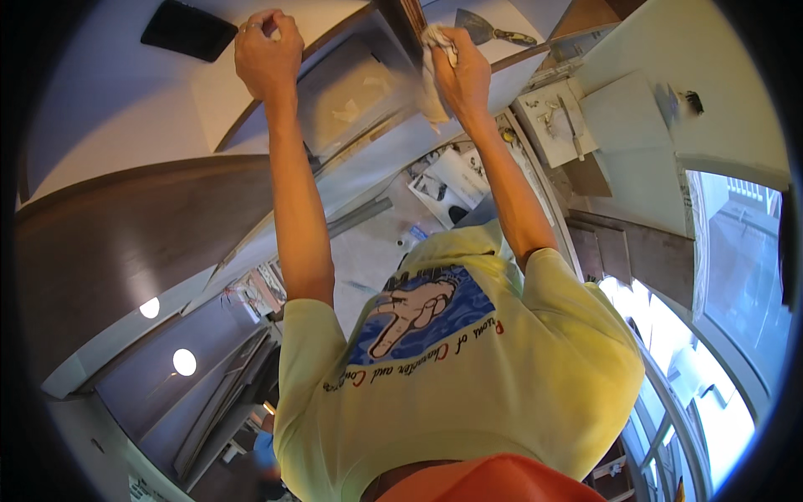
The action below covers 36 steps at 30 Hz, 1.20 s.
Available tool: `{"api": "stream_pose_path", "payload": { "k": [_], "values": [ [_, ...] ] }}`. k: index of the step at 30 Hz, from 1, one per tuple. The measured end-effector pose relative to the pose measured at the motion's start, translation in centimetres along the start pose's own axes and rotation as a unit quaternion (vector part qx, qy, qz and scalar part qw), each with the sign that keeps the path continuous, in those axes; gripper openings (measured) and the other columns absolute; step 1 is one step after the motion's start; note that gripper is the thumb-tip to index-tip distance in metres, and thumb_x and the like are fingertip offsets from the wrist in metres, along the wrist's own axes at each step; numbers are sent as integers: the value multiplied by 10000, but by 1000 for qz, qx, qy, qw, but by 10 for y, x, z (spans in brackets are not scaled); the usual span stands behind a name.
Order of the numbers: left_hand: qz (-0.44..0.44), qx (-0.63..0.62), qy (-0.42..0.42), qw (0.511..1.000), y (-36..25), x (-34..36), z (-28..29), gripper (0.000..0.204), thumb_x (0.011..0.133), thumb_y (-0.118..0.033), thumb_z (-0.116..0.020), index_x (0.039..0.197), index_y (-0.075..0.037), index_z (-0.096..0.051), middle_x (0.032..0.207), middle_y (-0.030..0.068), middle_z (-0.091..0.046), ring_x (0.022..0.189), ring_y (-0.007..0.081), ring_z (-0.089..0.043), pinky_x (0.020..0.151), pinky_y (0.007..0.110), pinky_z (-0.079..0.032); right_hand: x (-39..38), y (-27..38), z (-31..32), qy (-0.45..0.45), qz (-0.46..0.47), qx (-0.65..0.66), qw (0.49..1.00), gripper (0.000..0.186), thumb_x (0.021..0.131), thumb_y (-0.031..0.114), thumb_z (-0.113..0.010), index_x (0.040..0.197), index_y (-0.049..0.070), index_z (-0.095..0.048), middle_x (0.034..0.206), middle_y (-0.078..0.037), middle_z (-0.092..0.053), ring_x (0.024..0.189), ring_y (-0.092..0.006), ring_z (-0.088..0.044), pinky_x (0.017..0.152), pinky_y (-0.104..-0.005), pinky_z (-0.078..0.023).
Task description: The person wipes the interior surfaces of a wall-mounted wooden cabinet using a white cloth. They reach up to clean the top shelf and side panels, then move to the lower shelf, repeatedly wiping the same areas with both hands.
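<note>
My right hand (pixel 465 74) is closed round a crumpled off-white rag (pixel 431 82), whose loose end hangs below the fist beside a dark wooden edge. To the right of that hand a putty knife (pixel 481 29) with a wide metal blade lies on a white shelf surface. My left hand (pixel 269 57) is raised over the pale board of the cabinet, its fingers curled together. A small pale patch shows between those fingers, too small to name. Further left, a flat black phone-like device (pixel 189 31) lies on the white surface.
Between my arms opens a cabinet compartment (pixel 347 84) with a brownish panel. A dark brown panel (pixel 142 243) spans the left. Below, papers and a box (pixel 452 188) lie on the floor. At right stand a white box with a tool (pixel 559 125) and bright windows (pixel 740 243).
</note>
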<state>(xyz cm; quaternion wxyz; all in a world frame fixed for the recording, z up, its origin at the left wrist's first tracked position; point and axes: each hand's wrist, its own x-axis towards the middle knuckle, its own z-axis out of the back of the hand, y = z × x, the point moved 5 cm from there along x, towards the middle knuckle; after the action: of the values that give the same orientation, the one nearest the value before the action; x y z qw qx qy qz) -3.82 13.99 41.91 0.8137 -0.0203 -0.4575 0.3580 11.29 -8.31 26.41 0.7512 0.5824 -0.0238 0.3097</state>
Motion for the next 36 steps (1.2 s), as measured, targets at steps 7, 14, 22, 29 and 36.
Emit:
{"api": "stream_pose_path", "payload": {
  "k": [7,14,22,29,36],
  "values": [
    [0,-2,-4,1000,-2,3,2,178,884,-249,-670,929,-108,-770,936,51,-760,942,263,-718,834,402,-553,-9,-11,-1,49,7,-56,997,218,975,156,-642,1185,109,-676,977,-202,-738,915,-416,-706,783,-423,-552],
    [9,7,8,1000,0,0,3,265,905,-321,-641,1000,-121,-786,1023,72,-761,975,272,-722,880,400,-548,5,-6,-1,-37,85,29,995,245,951,104,-668,1195,90,-667,961,-188,-739,879,-378,-716,775,-392,-554],
    [26,12,20,999,2,1,0,251,902,-315,-641,993,-132,-788,1017,57,-762,961,262,-729,865,400,-554,-30,-29,-3,94,-57,-73,991,276,914,55,-702,1188,79,-675,1003,-174,-741,890,-362,-715,787,-369,-547],
    [19,-12,2,1000,9,-1,-2,245,899,-321,-650,987,-140,-790,1003,52,-763,937,250,-736,857,385,-559,15,-6,-8,-56,119,48,990,248,882,105,-716,1130,95,-724,1047,-136,-737,969,-358,-690,821,-392,-534],
    [1,12,-2,1000,3,1,2,233,898,-308,-654,971,-133,-788,992,50,-765,945,258,-731,853,387,-560,-28,-52,-7,100,-48,-115,987,203,893,72,-736,1095,65,-742,932,-136,-720,833,-344,-689,771,-377,-547]
  ]
}}
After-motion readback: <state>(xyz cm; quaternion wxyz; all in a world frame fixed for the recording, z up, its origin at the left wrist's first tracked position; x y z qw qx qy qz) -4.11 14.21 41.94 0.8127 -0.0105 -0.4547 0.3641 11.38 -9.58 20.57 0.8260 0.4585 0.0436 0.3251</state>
